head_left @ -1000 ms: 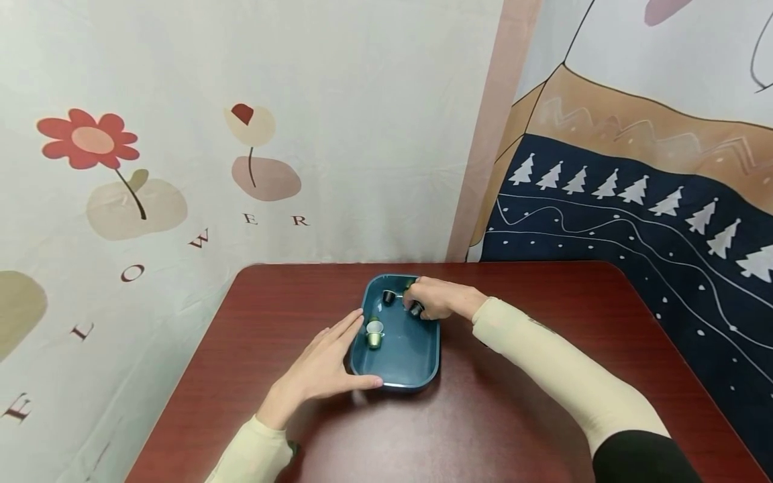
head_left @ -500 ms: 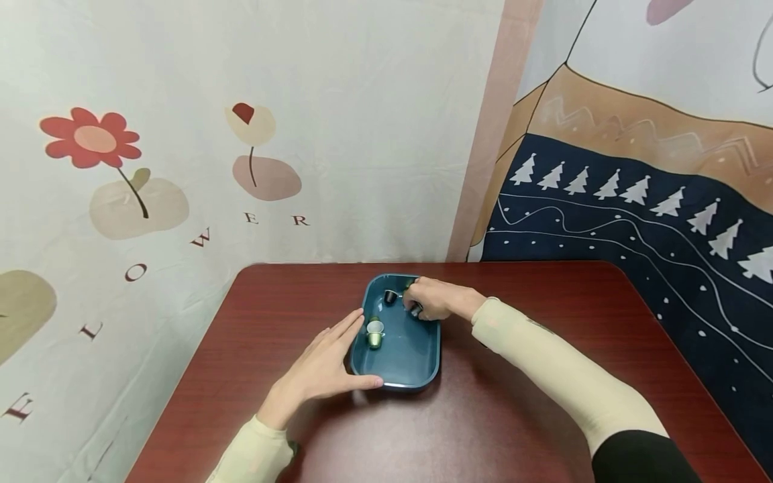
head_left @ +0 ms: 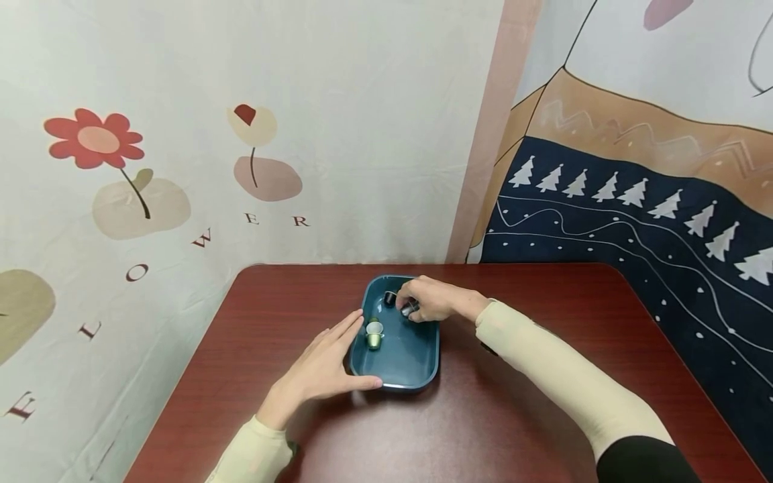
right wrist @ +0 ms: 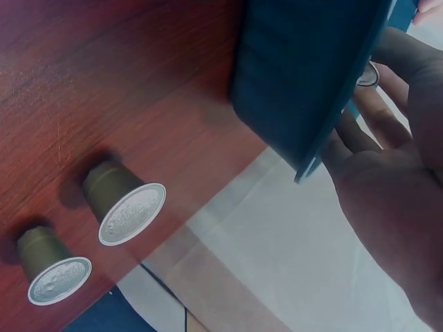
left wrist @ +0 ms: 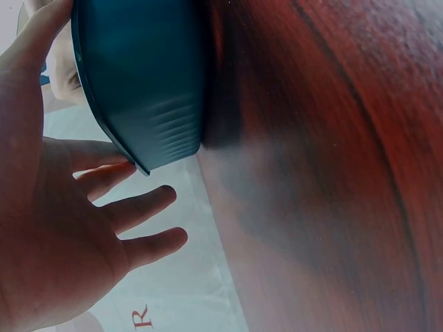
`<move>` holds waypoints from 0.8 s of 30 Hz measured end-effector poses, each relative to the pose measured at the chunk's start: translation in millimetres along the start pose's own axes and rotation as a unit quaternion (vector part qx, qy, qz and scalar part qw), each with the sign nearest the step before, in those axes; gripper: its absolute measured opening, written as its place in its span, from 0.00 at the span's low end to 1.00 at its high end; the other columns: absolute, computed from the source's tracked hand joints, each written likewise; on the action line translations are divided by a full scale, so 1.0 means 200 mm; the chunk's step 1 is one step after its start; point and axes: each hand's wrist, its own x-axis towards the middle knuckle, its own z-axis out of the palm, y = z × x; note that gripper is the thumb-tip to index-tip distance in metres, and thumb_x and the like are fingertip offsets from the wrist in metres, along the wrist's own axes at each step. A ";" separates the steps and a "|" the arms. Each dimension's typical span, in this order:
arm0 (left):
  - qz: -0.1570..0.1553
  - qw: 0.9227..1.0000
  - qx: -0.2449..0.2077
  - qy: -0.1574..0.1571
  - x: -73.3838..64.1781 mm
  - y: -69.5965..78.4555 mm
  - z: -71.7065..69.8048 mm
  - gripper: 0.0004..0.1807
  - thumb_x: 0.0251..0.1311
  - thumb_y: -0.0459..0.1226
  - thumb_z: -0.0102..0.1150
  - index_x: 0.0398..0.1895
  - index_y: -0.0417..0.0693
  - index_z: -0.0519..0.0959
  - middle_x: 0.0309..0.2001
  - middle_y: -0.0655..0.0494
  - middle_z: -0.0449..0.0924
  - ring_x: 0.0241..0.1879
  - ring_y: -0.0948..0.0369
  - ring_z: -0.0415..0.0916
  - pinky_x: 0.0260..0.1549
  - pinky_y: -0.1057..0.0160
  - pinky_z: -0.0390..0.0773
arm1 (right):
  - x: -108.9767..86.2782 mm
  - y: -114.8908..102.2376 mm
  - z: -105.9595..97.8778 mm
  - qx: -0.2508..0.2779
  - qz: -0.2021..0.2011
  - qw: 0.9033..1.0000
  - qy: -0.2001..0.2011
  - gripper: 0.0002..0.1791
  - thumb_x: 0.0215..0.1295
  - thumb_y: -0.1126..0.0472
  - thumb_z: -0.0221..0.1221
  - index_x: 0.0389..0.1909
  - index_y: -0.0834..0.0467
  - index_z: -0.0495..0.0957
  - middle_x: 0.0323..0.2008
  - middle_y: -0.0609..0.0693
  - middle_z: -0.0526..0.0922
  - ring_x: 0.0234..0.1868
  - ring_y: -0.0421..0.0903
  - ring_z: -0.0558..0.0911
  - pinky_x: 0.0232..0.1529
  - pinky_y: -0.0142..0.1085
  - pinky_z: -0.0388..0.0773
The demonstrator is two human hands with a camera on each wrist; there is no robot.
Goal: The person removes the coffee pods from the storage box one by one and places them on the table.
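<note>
A blue rectangular tray [head_left: 398, 355] stands on the table with coffee capsules inside. My left hand [head_left: 326, 365] steadies it, straight fingers along the left rim and thumb on the near rim. In the tray's far right part, my right hand [head_left: 437, 298] pinches a dark coffee capsule [head_left: 409, 308]; its silver lid [right wrist: 369, 75] shows between the fingers in the right wrist view. Just left of those fingers lies a black capsule [head_left: 390, 298]. Light green capsules [head_left: 374, 340] lie along the left wall, overlapping, so their number is unclear.
In the right wrist view, two olive-green capsules, one nearer the tray [right wrist: 121, 197] and one farther off [right wrist: 52, 266], lie on the table outside it. The reddish-brown table [head_left: 290, 295] ends against a printed cloth backdrop [head_left: 374, 134].
My right hand has shifted slightly left inside the tray, and the dark capsule has moved left with its fingers. The left hand and the tray stay in place.
</note>
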 end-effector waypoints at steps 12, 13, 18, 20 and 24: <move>-0.007 1.000 0.002 -0.004 0.00 0.00 0.00 0.72 0.56 0.77 0.73 0.92 0.43 0.59 0.93 0.53 0.54 0.89 0.45 0.62 0.86 0.26 0.61 | -0.05 0.00 -0.01 0.046 -0.026 0.998 0.034 0.17 0.78 0.63 0.69 0.64 0.59 0.88 0.57 0.51 0.89 0.49 0.44 0.83 0.55 0.37 0.88; -0.008 1.000 0.001 -0.005 0.00 0.00 0.00 0.72 0.56 0.77 0.73 0.92 0.43 0.59 0.93 0.53 0.54 0.89 0.45 0.62 0.86 0.26 0.61 | -0.05 0.00 -0.01 0.048 -0.028 0.998 0.037 0.17 0.78 0.62 0.69 0.64 0.59 0.88 0.58 0.51 0.90 0.50 0.45 0.84 0.55 0.37 0.89; -0.007 1.000 0.002 -0.005 0.00 0.00 0.00 0.72 0.56 0.76 0.74 0.92 0.42 0.59 0.93 0.53 0.54 0.89 0.45 0.62 0.86 0.26 0.61 | -0.07 0.00 -0.01 0.065 -0.031 0.996 0.049 0.17 0.76 0.62 0.70 0.62 0.59 0.88 0.52 0.49 0.90 0.48 0.44 0.85 0.53 0.34 0.89; -0.007 1.000 0.001 -0.005 0.00 0.00 0.00 0.72 0.56 0.76 0.74 0.92 0.42 0.59 0.93 0.53 0.54 0.89 0.45 0.62 0.86 0.26 0.61 | -0.08 0.00 -0.01 0.070 -0.032 0.996 0.054 0.16 0.75 0.62 0.71 0.61 0.57 0.89 0.47 0.48 0.90 0.45 0.42 0.85 0.51 0.33 0.89; -0.008 1.000 -0.001 -0.006 0.00 0.00 0.00 0.72 0.56 0.77 0.73 0.92 0.43 0.59 0.94 0.53 0.54 0.89 0.45 0.62 0.86 0.26 0.61 | -0.09 -0.01 -0.01 0.079 -0.033 0.994 0.062 0.16 0.74 0.61 0.72 0.60 0.54 0.89 0.43 0.46 0.89 0.43 0.39 0.85 0.50 0.31 0.89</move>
